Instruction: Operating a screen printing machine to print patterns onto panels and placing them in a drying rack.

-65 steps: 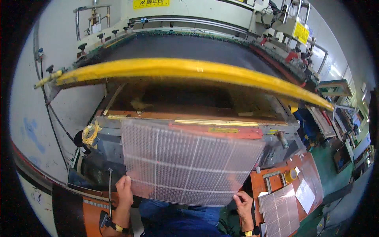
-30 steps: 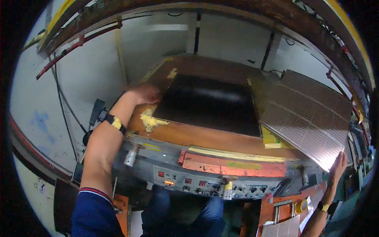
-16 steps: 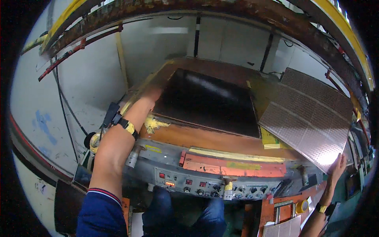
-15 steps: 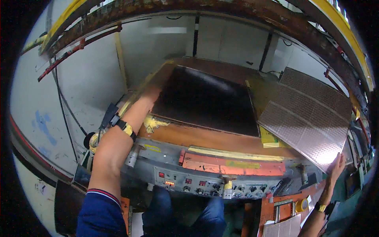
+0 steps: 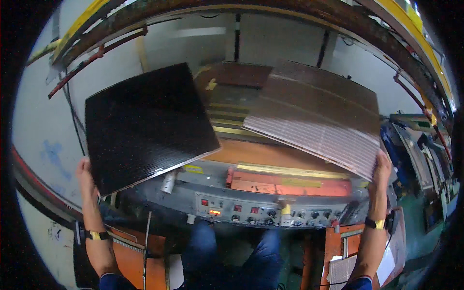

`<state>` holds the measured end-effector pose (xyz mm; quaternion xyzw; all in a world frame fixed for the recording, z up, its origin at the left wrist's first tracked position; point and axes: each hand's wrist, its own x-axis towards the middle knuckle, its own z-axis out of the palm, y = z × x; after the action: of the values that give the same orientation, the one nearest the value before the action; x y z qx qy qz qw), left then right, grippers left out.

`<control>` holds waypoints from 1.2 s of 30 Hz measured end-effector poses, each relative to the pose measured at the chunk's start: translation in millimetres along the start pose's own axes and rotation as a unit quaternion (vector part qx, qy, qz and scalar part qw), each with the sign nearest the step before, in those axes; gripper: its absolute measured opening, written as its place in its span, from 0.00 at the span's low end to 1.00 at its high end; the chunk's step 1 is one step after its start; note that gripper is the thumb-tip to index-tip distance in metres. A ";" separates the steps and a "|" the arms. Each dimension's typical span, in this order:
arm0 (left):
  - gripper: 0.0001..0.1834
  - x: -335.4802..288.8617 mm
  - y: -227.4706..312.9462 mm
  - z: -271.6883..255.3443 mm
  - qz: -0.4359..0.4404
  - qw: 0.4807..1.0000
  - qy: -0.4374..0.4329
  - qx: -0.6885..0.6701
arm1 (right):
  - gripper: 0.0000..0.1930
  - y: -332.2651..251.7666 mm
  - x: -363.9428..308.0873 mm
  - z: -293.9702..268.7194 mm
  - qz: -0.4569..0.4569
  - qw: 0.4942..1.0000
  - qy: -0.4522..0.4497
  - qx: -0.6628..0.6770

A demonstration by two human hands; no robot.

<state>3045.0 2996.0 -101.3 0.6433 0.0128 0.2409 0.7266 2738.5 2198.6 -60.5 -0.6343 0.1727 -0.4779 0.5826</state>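
Observation:
My left hand (image 5: 85,178) grips the outer edge of a glossy black square sheet (image 5: 150,125), which is raised and tilted at the left of the machine bed. At the right, my right hand (image 5: 382,167) grips the lower right corner of a silvery, finely patterned sheet (image 5: 323,113). This one is tilted over the right part of the bed and blurred by motion. Between the two sheets shows the brown machine bed (image 5: 270,153), with yellow strips (image 5: 232,130) across it. Both sheets hide parts of the bed.
A control panel (image 5: 251,212) with knobs and red switches runs along the machine's front, below an orange bar (image 5: 290,184). A curved frame (image 5: 270,7) arches overhead. Orange side tables (image 5: 140,256) stand low at left and right; another patterned sheet (image 5: 342,268) lies on the right one. Panels (image 5: 413,154) lean at far right.
My left hand has lifted the black sheet off the bed and brought it left. My right hand has moved the silvery sheet leftward over the bed, uncovering yellow strips between.

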 end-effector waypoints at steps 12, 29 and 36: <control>0.10 15.0 1.1 -111.1 0.031 0.996 0.055 0.069 | 0.19 134.2 103.1 149.0 -0.028 0.963 -0.175 -0.202; 0.09 18.1 -9.5 -128.7 0.031 0.997 0.065 0.026 | 0.20 90.0 61.5 180.9 0.061 0.964 -0.140 -0.216; 0.09 16.5 -8.5 -121.7 0.037 0.997 0.067 0.014 | 0.21 118.2 91.3 153.0 0.044 0.951 -0.174 -0.252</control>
<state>3022.5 3114.5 -125.3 0.6355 0.0410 0.3102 0.7059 2946.1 2184.6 -109.6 -0.8253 0.2115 -0.2748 0.4457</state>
